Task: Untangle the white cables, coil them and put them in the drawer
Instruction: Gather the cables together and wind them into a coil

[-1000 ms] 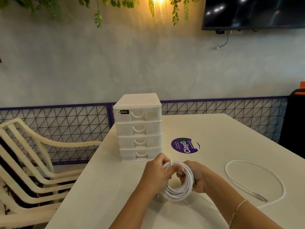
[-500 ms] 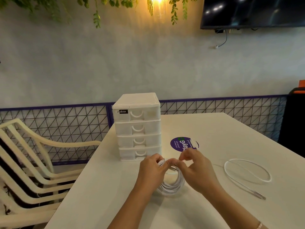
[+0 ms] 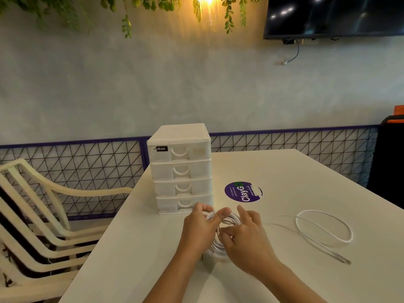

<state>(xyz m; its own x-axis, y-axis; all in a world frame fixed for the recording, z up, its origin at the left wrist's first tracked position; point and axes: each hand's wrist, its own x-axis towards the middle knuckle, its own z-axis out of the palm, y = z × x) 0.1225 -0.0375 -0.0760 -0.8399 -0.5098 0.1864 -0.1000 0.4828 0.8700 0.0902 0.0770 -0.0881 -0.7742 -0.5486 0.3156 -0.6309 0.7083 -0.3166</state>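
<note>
A: Why is the left hand [image 3: 200, 231] curled round the coiled cable [image 3: 218, 243] just before the drawer unit [image 3: 182, 169]?
B: To keep the loops together. The right hand [image 3: 246, 237] pinches its end, probably tucking it; the second cable [image 3: 323, 228] lies loose on the bench [image 3: 295, 171], farther right.

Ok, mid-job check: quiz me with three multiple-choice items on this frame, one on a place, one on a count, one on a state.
1. The loose cable lies where from the hands?
A. right
B. left
C. inside a drawer

2. How many drawers has the drawer unit?
A. two
B. four
C. six

3. The drawers are
A. all closed
B. top one open
C. bottom one removed

Answers: 1 A, it loops on the table to the right of the right hand. 2 B, four handles stacked. 3 A, every front sits flush while the left hand grips the coiled cable.
</note>
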